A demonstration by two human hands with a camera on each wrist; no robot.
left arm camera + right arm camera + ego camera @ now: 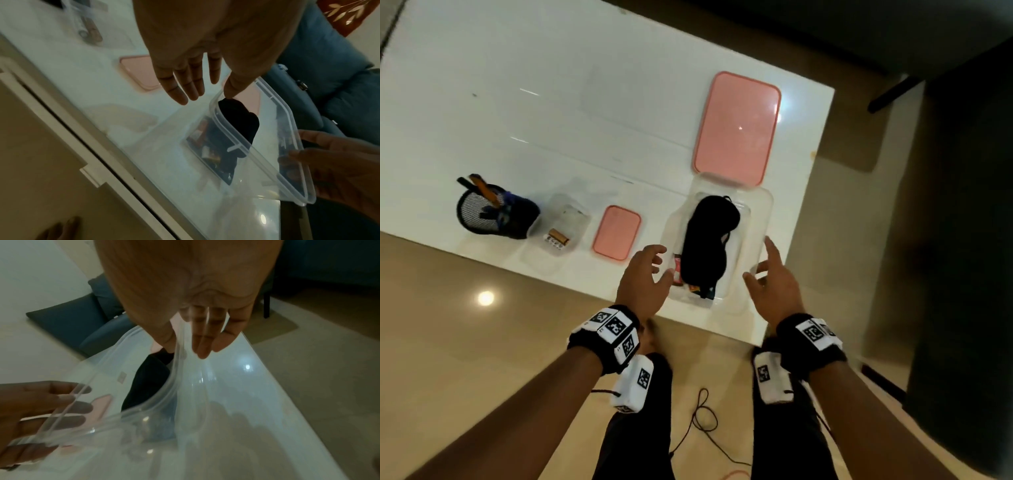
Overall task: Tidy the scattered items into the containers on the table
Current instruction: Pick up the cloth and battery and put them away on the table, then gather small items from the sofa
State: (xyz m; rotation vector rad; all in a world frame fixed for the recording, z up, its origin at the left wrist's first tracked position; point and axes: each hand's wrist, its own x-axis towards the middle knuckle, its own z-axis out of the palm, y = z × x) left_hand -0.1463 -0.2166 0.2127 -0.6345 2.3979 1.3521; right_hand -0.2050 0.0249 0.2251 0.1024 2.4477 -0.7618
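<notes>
A large clear container (pixel 763 212) stands at the table's near right corner. Inside it lie a black eye mask (pixel 710 236) and a small red packet (pixel 677 270). My left hand (pixel 657 265) hovers at its left wall with fingers spread, holding nothing. In the left wrist view the thumb tip of that left hand (pixel 195 91) sits at the container's rim (pixel 287 113). My right hand (pixel 760 263) is at the right wall, fingers nearly straight. In the right wrist view the rim (pixel 176 363) runs between the thumb and fingers of the right hand (pixel 185 344); no firm grip shows.
A large pink lid (pixel 738 126) lies just behind the container, a small pink lid (pixel 616 233) to its left. Further left stand a small clear box (pixel 565 212) with a battery (pixel 558 236) and a black mesh pen holder (pixel 482 216). The table edge (pixel 705 329) is close below my hands.
</notes>
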